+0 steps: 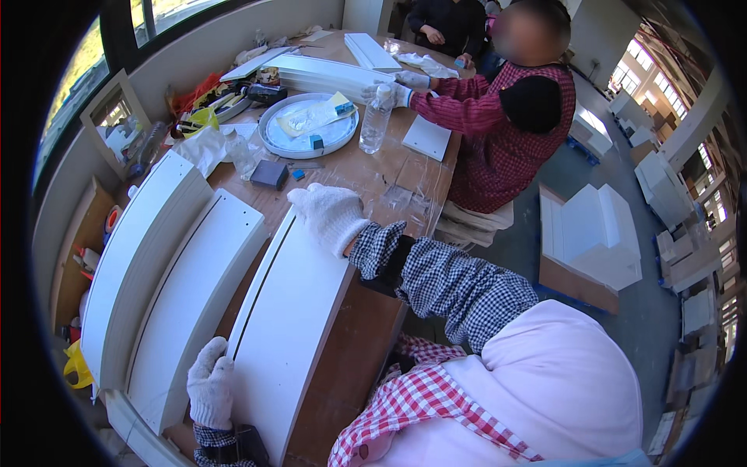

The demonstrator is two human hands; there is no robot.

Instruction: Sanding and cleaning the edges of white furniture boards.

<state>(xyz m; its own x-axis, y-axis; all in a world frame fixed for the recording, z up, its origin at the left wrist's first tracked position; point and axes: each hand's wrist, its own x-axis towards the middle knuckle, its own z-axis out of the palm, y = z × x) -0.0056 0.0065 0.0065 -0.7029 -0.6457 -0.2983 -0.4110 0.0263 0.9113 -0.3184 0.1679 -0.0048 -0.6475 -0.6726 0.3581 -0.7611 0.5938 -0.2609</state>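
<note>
A long white panel with a dark groove along its left side lies before me on the brown table. My left hand, in a white knit glove, grips its near left edge, fingers closed there. At the panel's far end my right hand, gloved alike, is closed over the corner; its fingertips are mostly hidden. Left of this panel lies another grooved white panel. Beyond that is a stack of white panels. A dark sanding block and a small blue block lie past my right hand.
A round white tray holds a cloth and blue blocks. Near it stand clear plastic bottles. Across the table, a co-worker in a red checked garment handles long white panels. White pieces stand on the floor at right.
</note>
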